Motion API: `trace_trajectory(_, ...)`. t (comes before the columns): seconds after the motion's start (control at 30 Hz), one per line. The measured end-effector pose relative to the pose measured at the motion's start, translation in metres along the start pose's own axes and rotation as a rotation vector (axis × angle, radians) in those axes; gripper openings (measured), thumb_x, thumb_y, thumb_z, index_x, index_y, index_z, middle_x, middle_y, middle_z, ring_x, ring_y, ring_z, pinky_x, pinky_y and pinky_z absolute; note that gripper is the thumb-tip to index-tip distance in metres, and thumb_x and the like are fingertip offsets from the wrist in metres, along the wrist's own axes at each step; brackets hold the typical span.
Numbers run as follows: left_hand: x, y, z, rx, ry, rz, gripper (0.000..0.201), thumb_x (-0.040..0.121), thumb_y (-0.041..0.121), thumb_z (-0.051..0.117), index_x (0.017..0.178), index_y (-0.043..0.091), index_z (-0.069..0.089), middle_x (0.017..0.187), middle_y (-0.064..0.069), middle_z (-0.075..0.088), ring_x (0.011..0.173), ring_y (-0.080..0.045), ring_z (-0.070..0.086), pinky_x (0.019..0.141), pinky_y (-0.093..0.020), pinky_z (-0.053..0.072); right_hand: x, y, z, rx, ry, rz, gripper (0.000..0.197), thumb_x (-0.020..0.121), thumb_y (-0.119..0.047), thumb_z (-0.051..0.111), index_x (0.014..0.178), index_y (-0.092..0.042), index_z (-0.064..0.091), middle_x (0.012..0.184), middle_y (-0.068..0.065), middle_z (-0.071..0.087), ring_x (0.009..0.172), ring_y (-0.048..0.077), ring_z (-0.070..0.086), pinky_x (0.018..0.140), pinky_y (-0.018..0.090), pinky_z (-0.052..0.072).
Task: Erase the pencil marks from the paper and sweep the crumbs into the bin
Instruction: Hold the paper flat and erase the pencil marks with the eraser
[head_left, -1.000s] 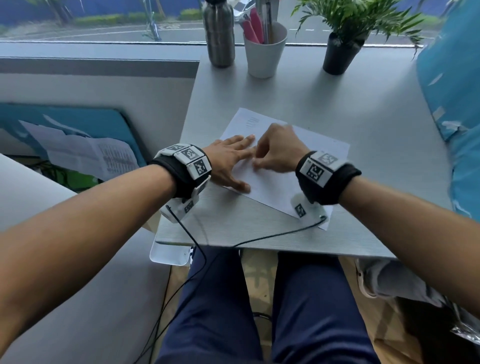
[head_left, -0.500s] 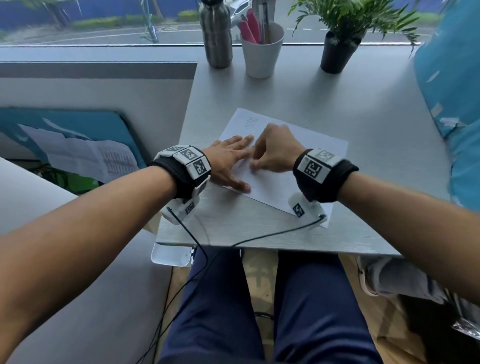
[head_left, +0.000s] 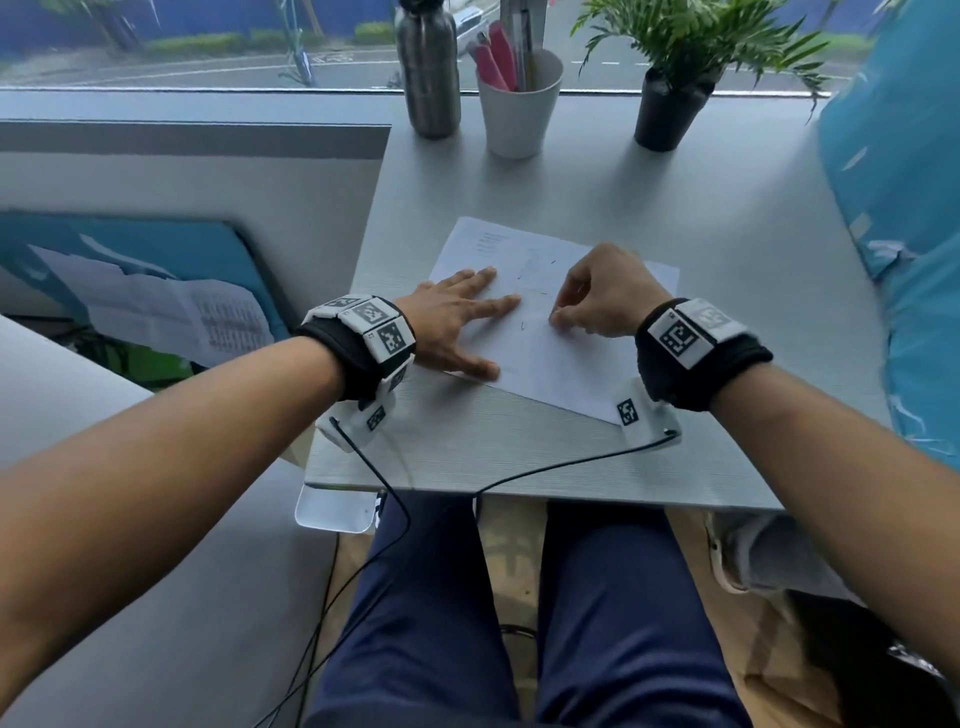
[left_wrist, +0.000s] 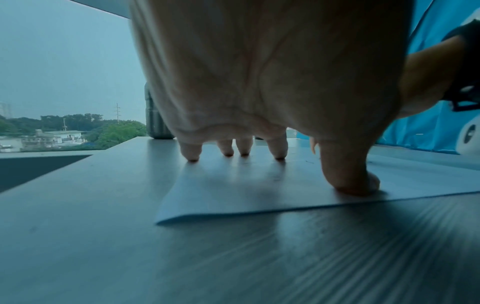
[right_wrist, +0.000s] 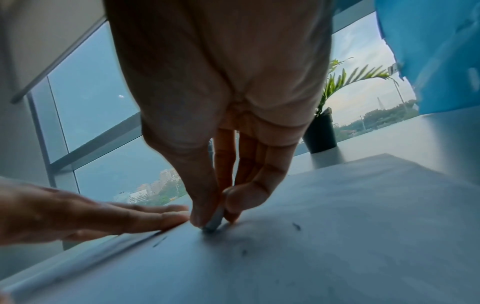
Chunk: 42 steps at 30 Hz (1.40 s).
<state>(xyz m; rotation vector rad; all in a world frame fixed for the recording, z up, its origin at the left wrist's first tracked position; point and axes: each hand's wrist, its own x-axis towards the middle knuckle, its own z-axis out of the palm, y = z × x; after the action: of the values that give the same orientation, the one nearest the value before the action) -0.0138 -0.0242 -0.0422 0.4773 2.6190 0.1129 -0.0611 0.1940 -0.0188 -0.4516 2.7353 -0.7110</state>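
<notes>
I am pinching a small grey eraser (right_wrist: 214, 223) between the thumb and fingertips of my right hand (head_left: 602, 296), its tip pressing on the paper (head_left: 550, 353) near the middle of the sheet. Half a second ago this hand was sitting tight against my left one; now it is drawing away toward the sheet's right edge, leaving a bare strip of paper between the two. My left hand (head_left: 457, 317) is still lying spread and flat, fingers (left_wrist: 192, 152) on the paper's left edge and thumb down near its front left corner, pinning it to the table (head_left: 519, 447).

In that uncovered strip I am seeing a few short dark specks (head_left: 522, 326); I cannot tell whether they are leftover pencil strokes or eraser crumbs. More are showing in the right wrist view, just right of the eraser (right_wrist: 296, 226).

I am judging the rubbing stage to be still in hand, the stroke simply working rightward across the marks. Sweeping has not started, and no bin is in view here.

Along the table's far edge a steel bottle (head_left: 428, 67), a cup of pens (head_left: 519, 104) and a potted plant (head_left: 670, 104) are standing well apart from the sheet.
</notes>
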Motion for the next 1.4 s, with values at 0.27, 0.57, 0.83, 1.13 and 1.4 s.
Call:
trace_trajectory(0.27,0.000,0.023,-0.011,0.176,0.074,0.015,0.097,0.082,0.066,0.058,0.154,0.014,0.017,0.163,0.000,0.005,0.149,-0.018,0.006,0.120,-0.047,0.007,0.012,-0.005,-0.002,-0.058,0.082,-0.080,0.007,0.071,-0.014,0.080,0.078,-0.015,0.078,0.076,0.004,0.072,0.081,0.018,0.067,0.079,0.035,0.059)
trace_trajectory(0.57,0.007,0.027,-0.014,-0.012,0.016,0.111,0.098,0.080,0.046,0.073,0.153,0.043,0.008,0.162,-0.003,0.006,0.147,-0.023,0.011,0.117,-0.048,0.020,-0.004,0.008,0.003,-0.032,0.082,-0.092,0.009,0.072,-0.022,0.082,0.079,-0.017,0.079,0.073,0.000,0.071,0.078,0.012,0.063,0.077,0.025,0.055)
trace_trajectory(0.83,0.010,0.034,-0.007,-0.038,-0.056,0.072,0.088,0.085,0.048,0.065,0.152,0.045,0.008,0.162,0.003,-0.012,0.149,-0.017,-0.008,0.117,-0.059,0.009,-0.029,0.011,0.007,-0.085,0.056,-0.097,0.010,0.075,-0.019,0.078,0.080,-0.011,0.078,0.075,0.003,0.072,0.075,0.016,0.065,0.072,0.028,0.057)
trace_trajectory(1.13,0.021,0.057,-0.001,-0.062,0.045,0.036,0.107,0.072,0.062,0.073,0.154,0.032,0.011,0.163,-0.002,-0.001,0.150,-0.021,0.004,0.118,-0.053,0.017,-0.020,0.014,0.003,-0.075,0.133,-0.055,0.006,0.073,-0.019,0.078,0.077,-0.014,0.078,0.079,0.001,0.071,0.077,0.016,0.066,0.076,0.032,0.059)
trace_trajectory(1.4,0.024,0.055,-0.003,-0.023,-0.016,0.022,0.103,0.073,0.064,0.070,0.152,0.044,0.007,0.162,-0.002,-0.011,0.150,-0.023,-0.006,0.117,-0.056,0.014,-0.030,0.010,0.002,-0.014,0.045,-0.074,0.007,0.069,-0.020,0.081,0.072,-0.014,0.079,0.064,-0.002,0.069,0.060,0.006,0.058,0.063,0.017,0.045)
